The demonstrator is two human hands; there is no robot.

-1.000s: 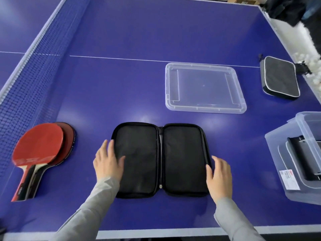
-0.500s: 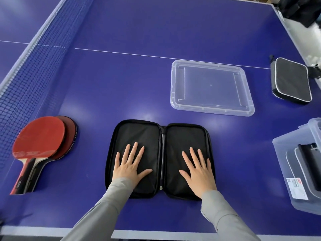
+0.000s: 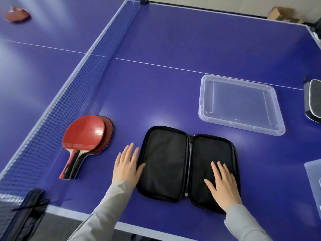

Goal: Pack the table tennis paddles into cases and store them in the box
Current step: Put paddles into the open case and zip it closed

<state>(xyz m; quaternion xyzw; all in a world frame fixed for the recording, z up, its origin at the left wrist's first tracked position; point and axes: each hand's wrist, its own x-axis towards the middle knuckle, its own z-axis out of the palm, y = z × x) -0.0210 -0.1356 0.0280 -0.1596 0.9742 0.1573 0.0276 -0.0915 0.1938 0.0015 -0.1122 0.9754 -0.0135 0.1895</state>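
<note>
Paddle case (image 3: 187,166) lay unzipped and spread flat on the blue table (image 3: 173,40), near its front edge, black lining up. Right hand (image 3: 223,186) rested palm down on the right half, fingers straight and splayed, gripping nothing. Left hand (image 3: 127,165) sat flat on the table just beside the case's left rim, fingers straight, thumb touching that rim. Two red paddles (image 3: 86,139), stacked one over the other, lay left of the case, close to the net (image 3: 73,101), handles toward the front edge. Clear plastic lid (image 3: 240,104) rested upside down beyond the case, to the right. Second black case (image 3: 313,101) showed at the right edge, cut off. Corner of the clear box (image 3: 314,181) peeked in below it. Another red paddle (image 3: 17,14), blurred, lay far across the net.
</note>
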